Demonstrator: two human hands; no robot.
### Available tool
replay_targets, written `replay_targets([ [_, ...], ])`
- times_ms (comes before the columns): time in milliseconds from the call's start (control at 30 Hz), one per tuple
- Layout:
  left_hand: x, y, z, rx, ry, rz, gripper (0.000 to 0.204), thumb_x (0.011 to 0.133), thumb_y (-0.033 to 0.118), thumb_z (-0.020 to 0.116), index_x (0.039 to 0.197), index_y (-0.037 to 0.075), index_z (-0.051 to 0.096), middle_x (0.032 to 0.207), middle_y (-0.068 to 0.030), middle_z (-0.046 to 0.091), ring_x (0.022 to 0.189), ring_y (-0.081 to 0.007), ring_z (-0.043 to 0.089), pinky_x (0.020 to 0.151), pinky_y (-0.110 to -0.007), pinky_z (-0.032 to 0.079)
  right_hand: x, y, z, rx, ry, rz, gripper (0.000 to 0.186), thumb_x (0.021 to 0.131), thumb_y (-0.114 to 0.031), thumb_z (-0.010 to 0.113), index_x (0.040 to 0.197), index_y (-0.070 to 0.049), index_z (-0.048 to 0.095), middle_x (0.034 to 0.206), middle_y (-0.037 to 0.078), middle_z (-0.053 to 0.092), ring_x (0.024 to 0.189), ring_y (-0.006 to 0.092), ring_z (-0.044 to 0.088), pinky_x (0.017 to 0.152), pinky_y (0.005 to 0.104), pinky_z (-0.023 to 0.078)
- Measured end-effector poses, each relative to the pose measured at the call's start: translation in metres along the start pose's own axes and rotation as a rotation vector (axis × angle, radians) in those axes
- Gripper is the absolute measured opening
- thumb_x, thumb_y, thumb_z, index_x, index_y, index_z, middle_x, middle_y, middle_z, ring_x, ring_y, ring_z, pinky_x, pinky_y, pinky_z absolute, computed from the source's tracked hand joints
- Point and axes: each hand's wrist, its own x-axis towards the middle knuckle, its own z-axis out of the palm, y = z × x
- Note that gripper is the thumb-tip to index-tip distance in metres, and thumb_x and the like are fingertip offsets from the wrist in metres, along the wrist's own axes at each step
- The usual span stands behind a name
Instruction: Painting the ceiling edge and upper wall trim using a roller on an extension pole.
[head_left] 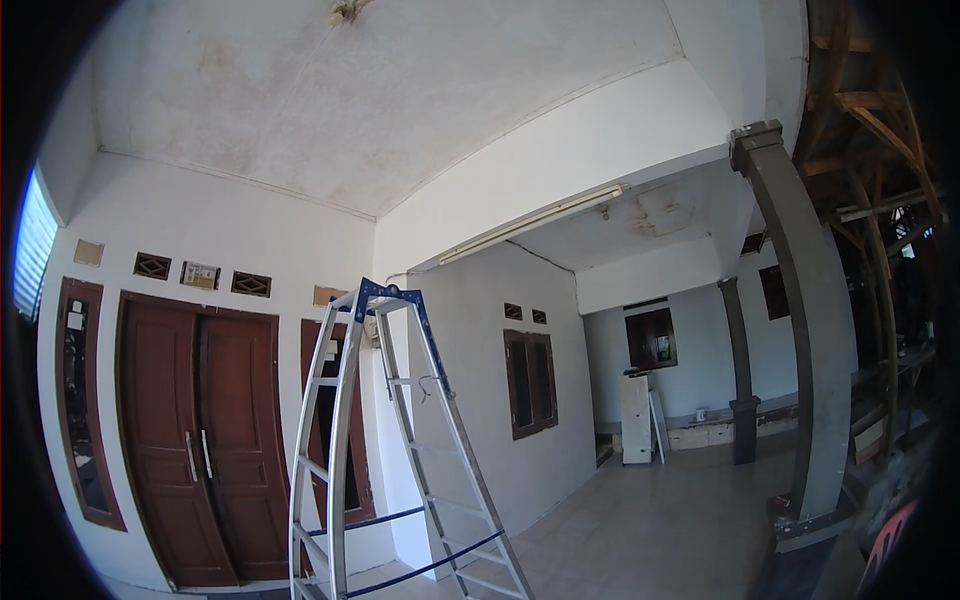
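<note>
One aluminium stepladder [342, 400] stands near the brown double doors [240, 420], its long axis close to upright, the blue cap [382, 295] pointing toward the ceiling [300, 110]. Its legs are splayed (the feet fall outside the view), presumably for steadiness, with blue straps [425, 568] probably limiting the spread. Neither hand shows, so I cannot tell how either grip stands.

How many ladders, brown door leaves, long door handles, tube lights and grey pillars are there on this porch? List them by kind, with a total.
Stepladder: 1
Brown door leaves: 2
Long door handles: 2
Tube light: 1
Grey pillars: 2
Total: 8
</note>
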Motion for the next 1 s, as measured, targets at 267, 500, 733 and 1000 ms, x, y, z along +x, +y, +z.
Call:
replay_targets([
  [267,-0.054,0.013,-0.135,0.029,-0.131,-0.034,0.096,0.086,0.073,0.037,0.139,-0.008,0.036,0.136,-0.0288,0.043,0.125,-0.0326,0.042,0.102,-0.037,0.037,-0.009,0.009,-0.01,-0.135,0.001,-0.01,0.043,0.095,-0.042,0.049,0.091,-0.004,0.068,0.063,0.006,0.059,0.053,0.0181,0.05,0.052,0.0372,0.044],
  [500,0.017,0.051,-0.366,-1.015,-0.768,-1.076,0.103,0.084,0.076,0.037,0.132,-0.014,0.041,0.122,-0.0301,0.054,0.112,-0.0283,0.051,0.091,-0.036,0.044,0.0,0.002,0.01,0.033,-0.134,0.12,0.043,0.094,-0.042,0.05,0.094,-0.004,0.068,0.064,0.006,0.059,0.055,0.0168,0.051,0.053,0.0359,0.044],
  [733,-0.09,0.001,-0.132,-0.019,-0.437,-0.221,0.098,0.084,0.078,0.033,0.134,-0.005,0.046,0.118,-0.0263,0.058,0.108,-0.0282,0.054,0.087,-0.037,0.046,-0.011,0.001,-0.003,-0.088,0.078,-0.105,0.041,0.094,-0.04,0.051,0.095,-0.003,0.067,0.065,0.006,0.059,0.056,0.0164,0.051,0.053,0.0347,0.045],
  [1000,-0.036,0.022,-0.26,-0.8,-0.552,-0.903,0.096,0.085,0.076,0.036,0.131,-0.008,0.047,0.123,-0.0263,0.055,0.112,-0.0336,0.052,0.09,-0.041,0.045,-0.008,-0.018,0.005,-0.001,0.001,0.061,0.036,0.094,-0.036,0.051,0.099,-0.005,0.069,0.08,0.008,0.068,0.072,0.0187,0.06,0.067,0.0338,0.048],
])
